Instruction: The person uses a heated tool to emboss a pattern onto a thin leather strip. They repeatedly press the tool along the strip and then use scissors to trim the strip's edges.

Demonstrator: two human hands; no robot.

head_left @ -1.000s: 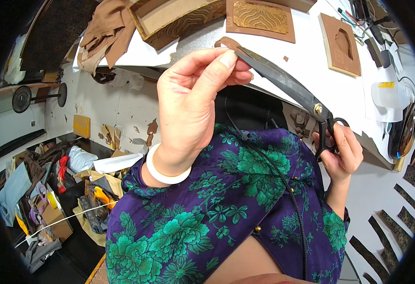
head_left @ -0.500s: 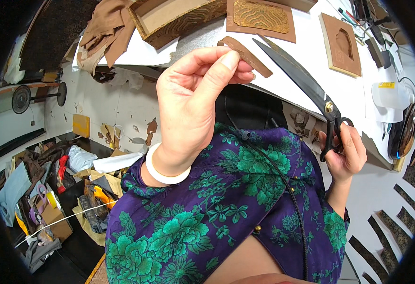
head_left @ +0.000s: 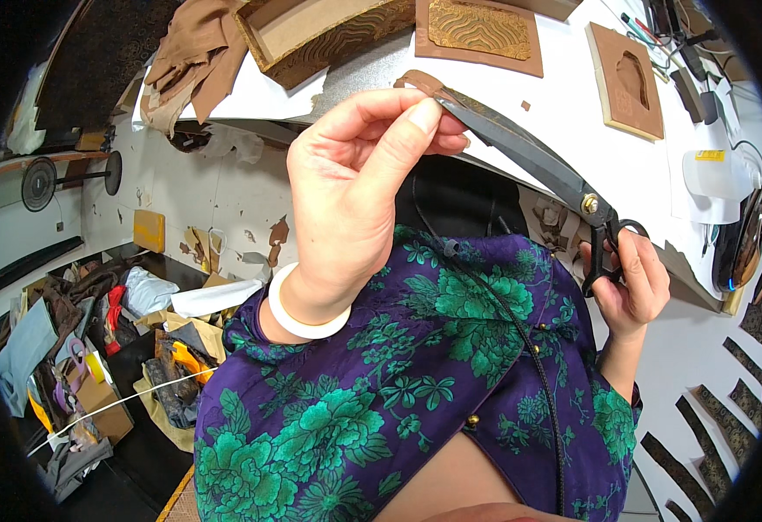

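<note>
Between the thumb and fingers of my left hand [head_left: 355, 174] is a small brown strip [head_left: 419, 81], perhaps leather or cloth; its top end sticks out above the thumb. My right hand [head_left: 631, 287] has its fingers through the handle loops of black scissors [head_left: 548, 170] with a brass-coloured pivot. Their blades reach up to the left across the strip, the tips right beside my left thumb. The rest of the strip lies behind the blades. A tiny brown scrap [head_left: 525, 106] lies on the white table [head_left: 564, 100].
At the table's back stand a patterned gold-and-brown open box [head_left: 329, 65], a brown panel with a gold patterned pad [head_left: 478, 28] and a brown block with a recess [head_left: 626, 83]. Brown cloth [head_left: 197, 61] hangs over the left edge. Mixed scraps [head_left: 111, 339] fill the lower left.
The scissors have moved left and their blades have come together over the brown strip at my left fingertips. My left hand has barely moved. The tiny scrap now shows on the table.
</note>
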